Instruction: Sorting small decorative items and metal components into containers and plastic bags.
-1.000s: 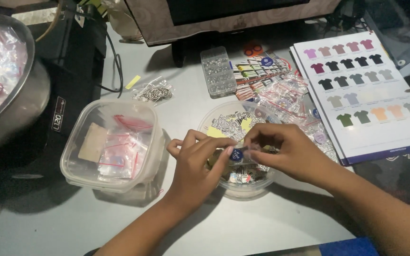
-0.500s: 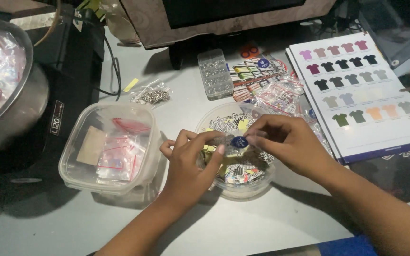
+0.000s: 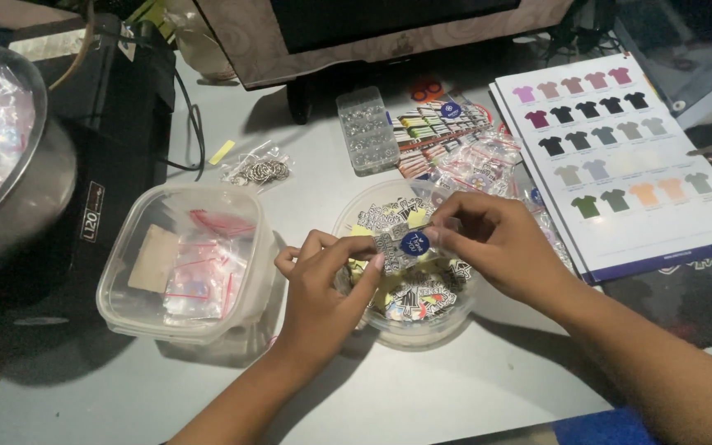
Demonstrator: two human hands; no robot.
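Note:
My left hand (image 3: pixel 323 276) and my right hand (image 3: pixel 496 239) meet over a round clear bowl (image 3: pixel 389 325) full of printed stickers and small packets. Between the fingertips of both hands is a small clear plastic packet (image 3: pixel 405 241) with a round dark blue sticker inside. The left fingers pinch its left edge, the right fingers pinch its right side. Both hands hover just above the bowl's contents.
A square clear container (image 3: pixel 187 264) with red-striped bags stands left of the bowl. A black device (image 3: pixel 96 173), a metal bowl (image 3: pixel 10 165), a clear compartment box (image 3: pixel 366 130), a bag of metal rings (image 3: pixel 257 169), loose sticker packs (image 3: pixel 455 132) and a shirt colour chart (image 3: pixel 628 156) surround them.
Both hands stay over the bowl with the blue-sticker packet; the fingers have shifted slightly along its edges. The view has drifted a little.

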